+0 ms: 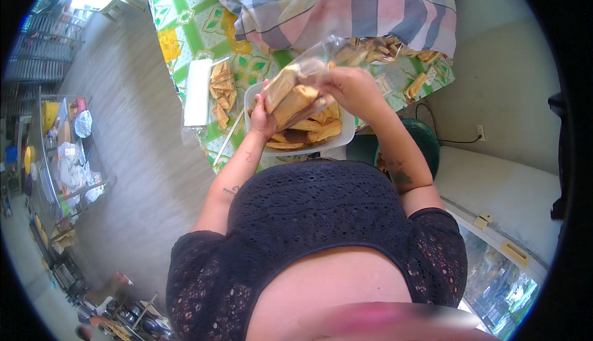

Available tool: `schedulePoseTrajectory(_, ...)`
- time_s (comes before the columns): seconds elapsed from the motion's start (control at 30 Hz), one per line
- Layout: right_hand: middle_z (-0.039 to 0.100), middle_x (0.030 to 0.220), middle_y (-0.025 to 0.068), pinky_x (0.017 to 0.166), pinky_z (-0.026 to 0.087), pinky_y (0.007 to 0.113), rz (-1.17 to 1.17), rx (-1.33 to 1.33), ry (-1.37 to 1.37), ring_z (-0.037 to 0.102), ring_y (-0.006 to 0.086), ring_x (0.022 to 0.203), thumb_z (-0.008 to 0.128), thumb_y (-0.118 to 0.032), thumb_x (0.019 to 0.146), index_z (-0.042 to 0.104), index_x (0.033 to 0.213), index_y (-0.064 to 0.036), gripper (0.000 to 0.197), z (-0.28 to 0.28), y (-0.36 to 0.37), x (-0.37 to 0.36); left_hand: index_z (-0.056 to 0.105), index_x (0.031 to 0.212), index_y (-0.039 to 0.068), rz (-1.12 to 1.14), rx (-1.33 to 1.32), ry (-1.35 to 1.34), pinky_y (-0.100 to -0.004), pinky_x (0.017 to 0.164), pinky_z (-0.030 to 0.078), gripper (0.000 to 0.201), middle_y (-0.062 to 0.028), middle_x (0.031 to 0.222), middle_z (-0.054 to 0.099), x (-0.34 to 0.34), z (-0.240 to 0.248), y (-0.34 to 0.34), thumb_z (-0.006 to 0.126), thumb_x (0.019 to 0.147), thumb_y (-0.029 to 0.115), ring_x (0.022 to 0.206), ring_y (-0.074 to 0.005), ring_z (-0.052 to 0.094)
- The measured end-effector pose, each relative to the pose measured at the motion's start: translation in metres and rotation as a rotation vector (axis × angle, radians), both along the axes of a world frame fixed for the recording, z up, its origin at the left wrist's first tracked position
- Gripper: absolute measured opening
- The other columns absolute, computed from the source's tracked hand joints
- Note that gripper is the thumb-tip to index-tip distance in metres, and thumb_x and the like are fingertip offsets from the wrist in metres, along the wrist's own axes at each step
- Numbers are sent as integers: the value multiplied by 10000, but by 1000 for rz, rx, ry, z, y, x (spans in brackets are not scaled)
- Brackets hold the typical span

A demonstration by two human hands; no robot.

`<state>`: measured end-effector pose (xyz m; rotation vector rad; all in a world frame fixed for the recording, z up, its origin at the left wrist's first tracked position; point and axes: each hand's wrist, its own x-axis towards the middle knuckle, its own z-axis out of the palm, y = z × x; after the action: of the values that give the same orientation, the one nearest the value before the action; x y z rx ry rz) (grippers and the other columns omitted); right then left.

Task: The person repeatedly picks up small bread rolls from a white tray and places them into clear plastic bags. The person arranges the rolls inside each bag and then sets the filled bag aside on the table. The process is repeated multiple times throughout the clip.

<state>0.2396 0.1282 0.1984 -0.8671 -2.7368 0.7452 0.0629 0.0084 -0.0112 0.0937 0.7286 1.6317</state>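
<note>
Above a white plastic tub (349,132), my two hands hold a clear plastic bag (316,57) with long golden-brown chips (295,101) inside. My left hand (262,117) is closed round the bag's lower left side, with its thumb up. My right hand (353,89) pinches the bag's upper right part, near the opening; its fingertips are partly hidden and slightly blurred. More of the same chips (324,132) lie loose in the tub under the bag.
A green patterned tablecloth (250,66) covers the table. Left of the tub lie a small chip pile (222,93), a white stack of flat bags (197,94) and a thin stick (228,138). A checked cloth (346,8) partly covers more chips. A green bin (427,146) stands right.
</note>
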Motion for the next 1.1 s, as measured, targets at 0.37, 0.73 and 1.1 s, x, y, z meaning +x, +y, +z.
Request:
schedulePoseTrajectory(0.37, 639, 786, -6, 818, 447, 334, 59, 804, 392, 609, 174, 767, 586, -100, 683, 625, 742, -133, 78, -24, 96, -8, 111, 1435, 183, -327, -372, 20, -463, 944, 386, 837, -123, 1386, 215, 44, 44, 121, 340, 826, 709, 1169, -355, 390)
schedulePoseTrajectory(0.73, 599, 736, 11, 695, 434, 356, -12, 326, 60, 605, 203, 778, 541, -80, 704, 627, 751, -140, 115, -152, 70, 25, 365, 1338, 26, -518, -411, 1447, -298, 809, 405, 523, -111, 1211, 511, 36, -55, 168, 494, 896, 274, 986, -182, 498)
schedulePoseTrajectory(1.1, 639, 897, 61, 1003, 305, 489, -56, 246, -323, 555, 253, 993, 540, -120, 778, 652, 957, -186, 221, -185, 101, 10, 572, 1178, 89, -263, -271, 399, -202, 644, 321, 319, 52, 1070, 530, 8, 35, 264, 527, 890, 219, 729, -93, 388)
